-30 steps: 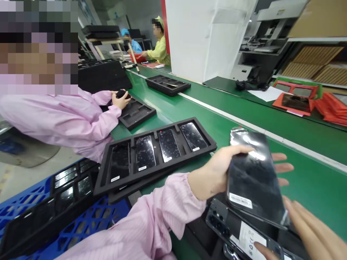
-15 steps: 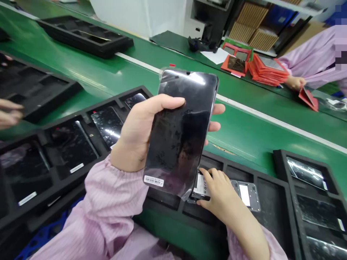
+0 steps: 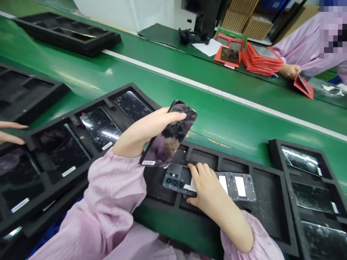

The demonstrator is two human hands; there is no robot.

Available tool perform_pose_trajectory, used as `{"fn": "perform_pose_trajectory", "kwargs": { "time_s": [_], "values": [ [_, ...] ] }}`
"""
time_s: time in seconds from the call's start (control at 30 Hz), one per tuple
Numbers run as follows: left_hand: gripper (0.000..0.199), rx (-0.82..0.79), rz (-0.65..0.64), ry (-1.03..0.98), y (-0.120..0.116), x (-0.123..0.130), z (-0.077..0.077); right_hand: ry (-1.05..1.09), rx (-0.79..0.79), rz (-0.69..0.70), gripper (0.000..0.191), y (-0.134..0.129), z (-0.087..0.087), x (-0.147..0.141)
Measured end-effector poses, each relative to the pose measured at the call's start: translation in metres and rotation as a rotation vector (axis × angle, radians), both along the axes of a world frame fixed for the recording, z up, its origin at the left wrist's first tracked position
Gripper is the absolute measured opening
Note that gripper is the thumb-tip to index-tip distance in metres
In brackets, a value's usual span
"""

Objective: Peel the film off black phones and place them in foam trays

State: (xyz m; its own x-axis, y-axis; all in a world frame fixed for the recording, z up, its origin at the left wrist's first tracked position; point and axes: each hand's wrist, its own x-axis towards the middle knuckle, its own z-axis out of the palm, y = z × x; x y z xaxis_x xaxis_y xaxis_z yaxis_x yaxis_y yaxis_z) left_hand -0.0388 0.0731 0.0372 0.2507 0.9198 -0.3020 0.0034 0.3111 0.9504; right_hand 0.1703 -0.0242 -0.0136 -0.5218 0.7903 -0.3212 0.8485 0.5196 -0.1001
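Observation:
My left hand [image 3: 151,124] grips a dark glossy phone [image 3: 170,135] with a white label at its lower end, thumb on the screen, fingers behind. The phone is tilted above the black tray. My right hand [image 3: 204,184] is closed on the sides of a grey phone housing [image 3: 173,178], whose round camera rings show at its left end. More grey housings [image 3: 240,186] with white rectangles lie just right of that hand, over the compartments of the black tray [image 3: 271,173].
A black tray [image 3: 100,99] of dark screens lies at the left, another [image 3: 276,148] at the right. Another person's hand [image 3: 11,131] is at the left edge. Across the green table, a person's hand [image 3: 290,71] holds a red sleeve beside stacked red sleeves [image 3: 261,61].
The phone in my left hand has come down and tipped back, looking shorter. My right hand has shifted slightly left with the housing, whose camera end now shows. The hand at the left edge has moved lower.

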Motion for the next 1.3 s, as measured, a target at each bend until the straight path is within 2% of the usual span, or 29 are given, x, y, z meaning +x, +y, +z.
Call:
{"fn": "perform_pose_trajectory", "kwargs": {
  "time_s": [0.1,0.17,0.3,0.37,0.4,0.47,0.53,0.6,0.67,0.73,0.83,0.9,0.97,1.13,1.23,1.3],
  "values": [
    [0.034,0.080,-0.060,0.203,0.017,-0.003,-0.016,-0.001,0.012,0.025,0.094,-0.004,0.000,-0.004],
    [0.032,0.111,-0.061,0.280,0.024,-0.005,-0.022,0.000,0.075,0.046,0.093,-0.007,-0.007,-0.003],
    [0.029,0.160,-0.083,0.412,0.028,-0.005,-0.022,0.037,0.229,0.054,0.097,-0.010,-0.034,0.003],
    [0.030,0.185,-0.061,0.480,0.028,-0.006,-0.019,0.080,0.238,0.027,0.093,-0.009,-0.039,0.006],
    [0.031,0.194,-0.045,0.516,0.028,-0.007,-0.018,0.104,0.209,0.022,0.090,-0.009,-0.036,0.008],
    [0.039,0.189,-0.021,0.576,0.026,-0.011,-0.016,0.143,0.074,0.028,0.084,-0.007,-0.018,0.012],
    [0.055,0.153,-0.014,0.620,0.025,-0.017,-0.016,0.164,-0.116,-0.016,0.078,-0.007,0.010,0.017],
    [0.059,0.120,-0.025,0.644,0.025,-0.023,-0.017,0.204,-0.258,-0.101,0.073,-0.007,0.037,0.023],
    [0.053,0.110,-0.078,0.654,0.026,-0.027,-0.019,0.260,-0.319,-0.180,0.076,-0.007,0.058,0.033],
    [0.054,0.108,-0.156,0.659,0.027,-0.028,-0.021,0.315,-0.328,-0.239,0.085,-0.007,0.070,0.045],
    [0.064,0.096,-0.304,0.669,0.025,-0.025,-0.025,0.398,-0.265,-0.308,0.092,-0.008,0.078,0.064],
    [0.065,0.087,-0.395,0.684,0.024,-0.020,-0.028,0.464,-0.201,-0.330,0.088,-0.010,0.080,0.073],
    [0.057,0.090,-0.464,0.713,0.024,-0.013,-0.031,0.530,-0.175,-0.347,0.084,-0.011,0.081,0.078],
    [0.030,0.184,-0.610,0.805,0.024,-0.006,-0.032,0.630,-0.223,-0.456,0.080,-0.007,0.078,0.084],
    [0.027,0.230,-0.631,0.855,0.018,-0.009,-0.035,0.723,-0.216,-0.475,0.072,-0.003,0.075,0.087],
    [0.028,0.304,-0.549,0.880,0.011,-0.010,-0.036,0.797,-0.208,-0.481,0.071,-0.002,0.074,0.089]
  ]
}}
